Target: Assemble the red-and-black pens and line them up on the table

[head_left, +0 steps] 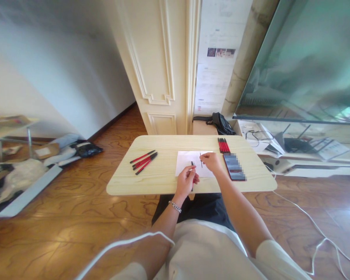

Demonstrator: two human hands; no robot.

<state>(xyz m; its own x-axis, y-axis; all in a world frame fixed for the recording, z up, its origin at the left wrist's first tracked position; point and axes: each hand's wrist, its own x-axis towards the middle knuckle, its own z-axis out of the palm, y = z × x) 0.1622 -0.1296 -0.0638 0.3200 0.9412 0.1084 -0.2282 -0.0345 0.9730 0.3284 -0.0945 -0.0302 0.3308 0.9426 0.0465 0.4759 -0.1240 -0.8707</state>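
Observation:
My left hand [187, 179] is closed around a red and black pen [192, 163], whose dark ends stick out above and below the fingers. My right hand [210, 161] pinches a thin dark rod [201, 162] that looks like a pen refill, just right of that pen. Both hands are over a white sheet of paper [181, 160] on the small wooden-topped table [122, 179]. To the left lie several red and black pens [144, 160] in a loose group. Several more pens [224, 145] lie side by side near the back right.
A phone [233, 167] rests on the table's right side, close to my right forearm. A white cable [306, 219] runs down to the floor at right. Behind the table are a black bag [220, 122] and a low cabinet [300, 155] below a large screen [306, 62].

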